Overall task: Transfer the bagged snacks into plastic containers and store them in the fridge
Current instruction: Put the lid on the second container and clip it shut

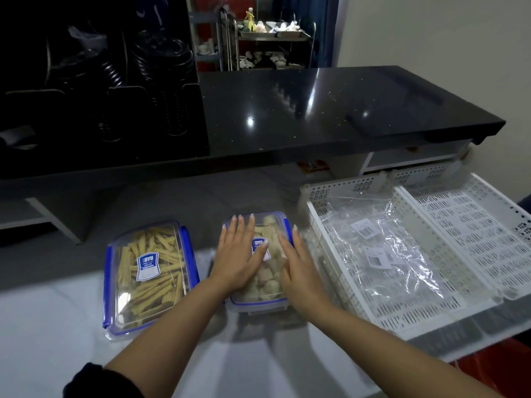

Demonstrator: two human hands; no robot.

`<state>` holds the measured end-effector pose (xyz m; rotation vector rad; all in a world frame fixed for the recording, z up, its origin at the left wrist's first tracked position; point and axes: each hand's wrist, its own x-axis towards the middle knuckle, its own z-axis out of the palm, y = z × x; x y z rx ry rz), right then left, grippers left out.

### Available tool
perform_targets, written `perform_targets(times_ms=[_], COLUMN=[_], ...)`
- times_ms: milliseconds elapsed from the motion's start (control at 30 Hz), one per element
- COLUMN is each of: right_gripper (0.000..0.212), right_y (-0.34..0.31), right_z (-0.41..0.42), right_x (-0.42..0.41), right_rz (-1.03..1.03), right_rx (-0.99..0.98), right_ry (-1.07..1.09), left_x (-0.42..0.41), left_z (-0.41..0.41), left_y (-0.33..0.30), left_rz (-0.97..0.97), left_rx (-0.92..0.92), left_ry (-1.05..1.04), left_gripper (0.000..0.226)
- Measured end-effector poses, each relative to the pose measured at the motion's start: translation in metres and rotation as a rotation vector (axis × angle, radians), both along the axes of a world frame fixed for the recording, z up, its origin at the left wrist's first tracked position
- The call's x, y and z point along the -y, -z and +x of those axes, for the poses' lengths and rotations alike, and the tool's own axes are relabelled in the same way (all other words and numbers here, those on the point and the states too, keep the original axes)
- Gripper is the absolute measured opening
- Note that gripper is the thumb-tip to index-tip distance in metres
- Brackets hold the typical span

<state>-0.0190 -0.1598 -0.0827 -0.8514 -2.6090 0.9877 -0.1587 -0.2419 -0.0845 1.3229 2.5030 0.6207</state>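
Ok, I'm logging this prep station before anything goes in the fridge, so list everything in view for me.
stick-snack container: 1, clear with blue-edged lid, white counter, left.
round-snack container: 1, clear, blue-edged lid, centre, under both hands.
white perforated crate: 1, right of the containers.
empty clear bags: a few, barcode labels, inside the crate.
black countertop: 1, glossy, behind.
black cup-lid stacks: several, far left.
metal rack: 1, with crockery, background.
left hand: flat on the centre lid.
right hand: flat on the same lid's right edge.
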Motion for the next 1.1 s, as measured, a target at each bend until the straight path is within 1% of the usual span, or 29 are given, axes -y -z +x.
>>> perform_targets(times_ms=[67, 100, 133, 167, 200, 267, 333, 367, 467, 533, 600, 733, 767, 800, 867, 900, 933, 1000, 1033, 1100], right_gripper=[0.056, 0.062, 0.072, 0.078, 0.079, 0.071, 0.066, 0.066, 0.064, 0.060, 0.058, 0.061, 0.061, 0.062, 0.063, 0.063, 0.064, 0.068, 0.069, 0.072], right_y=[-0.006, -0.008, -0.009, -0.008, -0.006, -0.005, -0.009, -0.011, -0.022, -0.025, -0.026, -0.021, -0.020, -0.020, -0.019, -0.018, -0.017, -0.016, -0.015, -0.014], right_z=[-0.008, -0.012, -0.015, -0.017, -0.017, -0.017, -0.017, -0.018, -0.022, -0.026, -0.030, -0.035, -0.036, -0.036, -0.035, -0.035, -0.035, -0.035, -0.036, -0.036], right_x=[0.002, 0.005, 0.009, 0.012, 0.014, 0.014, 0.012, 0.011, 0.011, 0.012, 0.014, 0.015, 0.015, 0.014, 0.014, 0.014, 0.015, 0.015, 0.015, 0.014], right_rz=[0.091, 0.128, 0.163, 0.199, 0.232, 0.261, 0.261, 0.265, 0.237, 0.203, 0.222, 0.305, 0.310, 0.314, 0.328, 0.332, 0.335, 0.337, 0.338, 0.340], right_rx=[0.083, 0.151, 0.222, 0.286, 0.334, 0.374, 0.393, 0.407, 0.431, 0.406, 0.397, 0.471, 0.476, 0.477, 0.480, 0.481, 0.481, 0.485, 0.489, 0.497], right_ry=[-0.079, -0.113, -0.138, -0.158, -0.173, -0.182, -0.195, -0.202, -0.220, -0.241, -0.285, -0.328, -0.329, -0.330, -0.329, -0.326, -0.322, -0.318, -0.316, -0.313], left_x=[0.002, 0.004, 0.007, 0.010, 0.013, 0.020, 0.024, 0.025, 0.022, 0.021, 0.024, 0.027, 0.027, 0.027, 0.027, 0.026, 0.026, 0.026, 0.025, 0.026], left_z=[0.000, -0.001, -0.003, -0.005, -0.006, -0.008, -0.007, -0.006, -0.005, -0.008, -0.011, -0.018, -0.018, -0.017, -0.014, -0.016, -0.017, -0.018, -0.019, -0.020], left_y=[-0.004, -0.004, -0.004, -0.004, -0.004, -0.002, 0.003, 0.007, 0.009, 0.007, 0.009, 0.020, 0.021, 0.020, 0.013, 0.014, 0.014, 0.013, 0.016, 0.015], left_rz=[0.098, 0.143, 0.201, 0.264, 0.337, 0.435, 0.457, 0.462, 0.470, 0.487, 0.476, 0.432, 0.408, 0.397, 0.394, 0.398, 0.388, 0.390, 0.379, 0.362], left_rx=[0.143, 0.246, 0.365, 0.480, 0.575, 0.656, 0.675, 0.714, 0.896, 1.021, 1.066, 1.170, 1.189, 1.184, 1.169, 1.168, 1.174, 1.157, 1.135, 1.086], left_ry=[-0.046, -0.082, -0.117, -0.144, -0.158, -0.188, -0.264, -0.317, -0.538, -0.691, -0.795, -0.854, -0.852, -0.851, -0.841, -0.843, -0.845, -0.844, -0.843, -0.842], left_gripper=[0.074, 0.065, 0.060, 0.059, 0.059, 0.058, 0.057, 0.058, 0.069, 0.069, 0.078, 0.101, 0.098, 0.085, 0.052, 0.047, 0.050, 0.067, 0.072, 0.064])
